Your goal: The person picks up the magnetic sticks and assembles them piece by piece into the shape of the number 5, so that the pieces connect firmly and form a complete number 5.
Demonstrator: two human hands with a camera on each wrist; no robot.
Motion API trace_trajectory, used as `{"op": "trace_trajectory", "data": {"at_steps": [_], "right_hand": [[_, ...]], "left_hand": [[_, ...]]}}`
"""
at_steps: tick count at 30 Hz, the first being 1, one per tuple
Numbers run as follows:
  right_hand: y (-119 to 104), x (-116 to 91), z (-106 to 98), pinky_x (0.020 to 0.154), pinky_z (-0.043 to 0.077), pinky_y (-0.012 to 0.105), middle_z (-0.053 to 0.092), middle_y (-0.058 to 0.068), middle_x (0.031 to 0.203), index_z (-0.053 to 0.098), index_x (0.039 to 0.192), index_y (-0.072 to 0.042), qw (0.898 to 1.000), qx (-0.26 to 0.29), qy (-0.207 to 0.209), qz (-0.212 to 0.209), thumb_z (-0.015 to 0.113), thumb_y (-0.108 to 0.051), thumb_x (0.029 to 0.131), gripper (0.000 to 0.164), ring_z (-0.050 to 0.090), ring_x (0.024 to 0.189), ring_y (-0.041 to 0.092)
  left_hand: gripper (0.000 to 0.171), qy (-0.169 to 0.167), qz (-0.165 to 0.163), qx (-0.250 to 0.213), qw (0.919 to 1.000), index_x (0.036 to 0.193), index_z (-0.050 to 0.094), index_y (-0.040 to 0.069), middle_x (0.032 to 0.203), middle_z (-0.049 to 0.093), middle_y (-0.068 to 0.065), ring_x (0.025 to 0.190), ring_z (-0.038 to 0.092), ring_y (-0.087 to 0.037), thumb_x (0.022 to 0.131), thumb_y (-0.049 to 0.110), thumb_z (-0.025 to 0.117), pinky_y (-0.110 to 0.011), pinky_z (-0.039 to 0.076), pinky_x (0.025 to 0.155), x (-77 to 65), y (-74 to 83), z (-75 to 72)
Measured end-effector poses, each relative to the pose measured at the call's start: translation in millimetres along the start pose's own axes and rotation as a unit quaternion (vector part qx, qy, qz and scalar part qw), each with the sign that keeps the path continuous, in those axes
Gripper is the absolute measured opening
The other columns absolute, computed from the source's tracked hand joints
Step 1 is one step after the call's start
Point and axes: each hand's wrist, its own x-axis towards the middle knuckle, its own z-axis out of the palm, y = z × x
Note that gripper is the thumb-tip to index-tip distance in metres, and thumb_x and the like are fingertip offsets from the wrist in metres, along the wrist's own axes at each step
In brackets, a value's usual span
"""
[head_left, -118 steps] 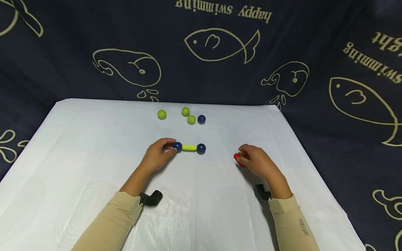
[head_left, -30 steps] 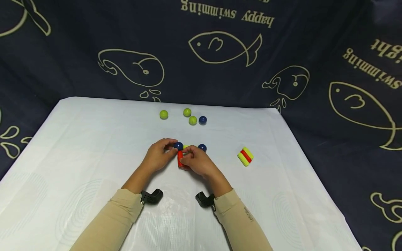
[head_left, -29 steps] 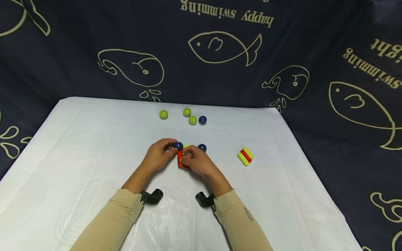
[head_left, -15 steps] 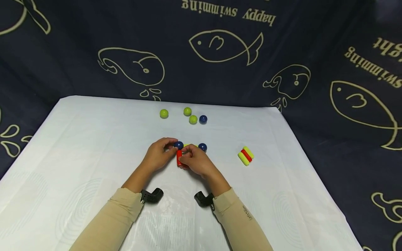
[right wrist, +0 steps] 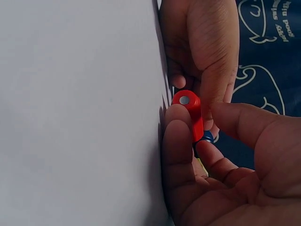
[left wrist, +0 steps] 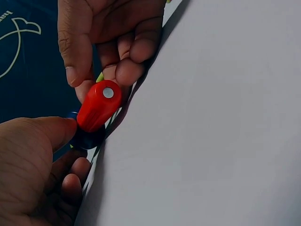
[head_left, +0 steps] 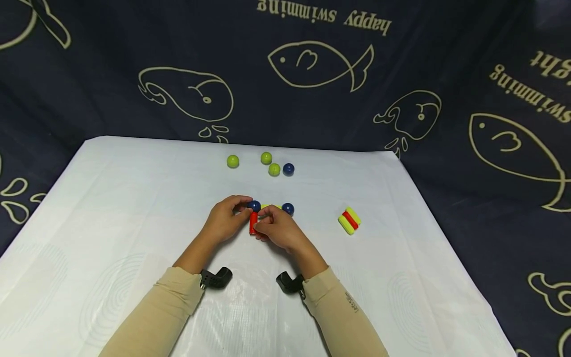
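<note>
In the head view, my left hand (head_left: pixel 226 219) pinches a dark blue ball (head_left: pixel 254 206) between thumb and fingers. A yellow-green rod (head_left: pixel 270 207) joins it to a second blue ball (head_left: pixel 287 209) on its right. A red rod (head_left: pixel 253 223), its free end showing a silvery disc, meets the left ball and points toward me. Beside that rod is my right hand (head_left: pixel 282 230). The right wrist view shows its fingertips (right wrist: pixel 178 113) touching the red rod (right wrist: pixel 195 117) while the thumb stands slightly off. Part of the yellow-green rod is hidden behind the right hand.
Three green balls, among them one green ball (head_left: pixel 233 161) at the left, lie toward the table's far side with a loose blue ball (head_left: pixel 288 169). To the right sit two yellow-green rods with a red rod (head_left: pixel 350 220) between them. White cloth covers the table (head_left: pixel 134 198).
My right hand came from the right-hand rods with red to the left ball. Lately the red rod's near end has swung left, from slanted to nearly straight. The left hand stays on its ball.
</note>
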Motion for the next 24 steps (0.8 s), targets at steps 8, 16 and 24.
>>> {"op": "trace_trajectory", "data": {"at_steps": [8,16,24], "right_hand": [[-4,0,-5,0.066,0.056,0.031,0.069,0.012,0.088,0.057,0.116,0.003,1.000,-0.014,-0.008,-0.004,0.064,-0.004,0.094,0.024,0.067,0.071,0.020],[-16,3,-30,0.065,0.051,0.030,0.066,0.011,0.089,0.061,0.112,0.000,0.996,-0.082,0.005,-0.038,0.064,-0.009,0.095,0.020,0.062,0.072,0.022],[-29,13,-68,0.072,0.053,0.033,0.065,0.007,0.100,0.061,0.120,0.000,0.987,-0.140,0.029,-0.073,0.063,-0.015,0.097,0.028,0.065,0.085,0.023]], "left_hand": [[0.031,-0.001,-0.004,-0.006,1.0000,0.124,0.067,0.006,0.107,0.067,-0.010,0.098,0.061,-0.027,0.095,0.016,0.067,-0.046,0.047,0.090,-0.3,1.1,-1.8],[0.031,-0.004,-0.016,-0.008,0.9998,0.124,0.067,0.006,0.106,0.067,-0.010,0.098,0.061,-0.027,0.094,0.016,0.067,-0.047,0.047,0.090,-1.1,2.2,-2.9],[0.030,-0.003,-0.018,-0.010,0.9998,0.123,0.067,0.006,0.106,0.067,-0.010,0.097,0.061,-0.026,0.095,0.016,0.067,-0.046,0.047,0.090,-2.1,4.6,-1.3]]}}
